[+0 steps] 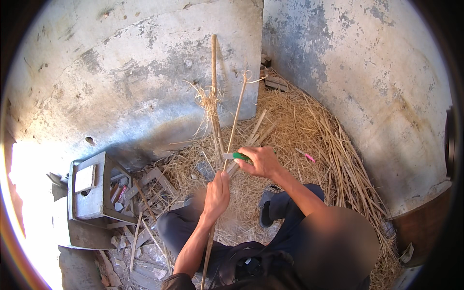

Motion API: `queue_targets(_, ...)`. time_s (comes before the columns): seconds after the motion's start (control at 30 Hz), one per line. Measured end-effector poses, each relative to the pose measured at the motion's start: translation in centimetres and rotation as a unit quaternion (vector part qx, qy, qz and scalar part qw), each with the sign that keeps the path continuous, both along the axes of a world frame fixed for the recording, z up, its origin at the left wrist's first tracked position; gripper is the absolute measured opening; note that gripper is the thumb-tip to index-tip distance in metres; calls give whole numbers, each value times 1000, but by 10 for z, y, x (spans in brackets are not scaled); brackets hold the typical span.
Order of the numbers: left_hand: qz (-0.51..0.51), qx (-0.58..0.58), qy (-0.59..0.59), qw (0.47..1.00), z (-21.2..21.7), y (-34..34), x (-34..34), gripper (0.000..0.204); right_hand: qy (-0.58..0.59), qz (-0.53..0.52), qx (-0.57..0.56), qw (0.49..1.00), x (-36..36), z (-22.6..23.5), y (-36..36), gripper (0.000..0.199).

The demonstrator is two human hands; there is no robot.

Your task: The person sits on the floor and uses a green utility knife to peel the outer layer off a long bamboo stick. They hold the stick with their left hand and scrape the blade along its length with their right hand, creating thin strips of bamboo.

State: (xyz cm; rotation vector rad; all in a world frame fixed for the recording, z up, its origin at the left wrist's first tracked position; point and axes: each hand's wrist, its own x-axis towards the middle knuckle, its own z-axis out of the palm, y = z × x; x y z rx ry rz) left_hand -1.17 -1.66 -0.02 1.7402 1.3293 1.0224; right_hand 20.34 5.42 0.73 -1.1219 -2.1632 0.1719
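My left hand [217,195] is closed around a long thin cane [237,113] that runs from my lap up toward the wall. Just above it, my right hand [261,162] grips a knife by its green handle [240,156]. The knife's short pale blade [228,156] lies against the cane. At its upper end the cane is frayed, with a strip splitting off to the right. Behind it an upright wooden stick [214,67] leans near the wall, with a tuft of shavings [209,103] caught partway up.
Straw and shavings [299,121] cover the floor, and a pile of long canes [350,164] lies along the right wall. A pink-handled tool [309,158] rests on the straw. At left stands a worn wooden box [99,205] beside scrap wood [159,179].
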Motion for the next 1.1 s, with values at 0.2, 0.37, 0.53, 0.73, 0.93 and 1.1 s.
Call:
queue_targets(0.2,-1,-4,6,1000,-2,0,0,34,3,-4,15,1000,1,2,1,33)
queue_targets(0.37,-4,-4,13,1000,-4,-1,1,33,3,-26,17,1000,6,0,7,33)
queue_targets(0.53,-8,13,27,1000,-13,-5,-2,30,20,-59,11,998,15,8,19,38)
queue_targets(0.73,-63,4,38,997,-17,-20,8,32,98,-177,-85,976,84,-12,72,51)
queue_targets(0.93,-83,-36,11,996,-27,-12,4,37,203,-282,-31,937,120,0,61,49)
queue_targets(1.1,-85,-143,-103,981,-34,4,-2,35,184,-195,-168,949,88,10,35,56)
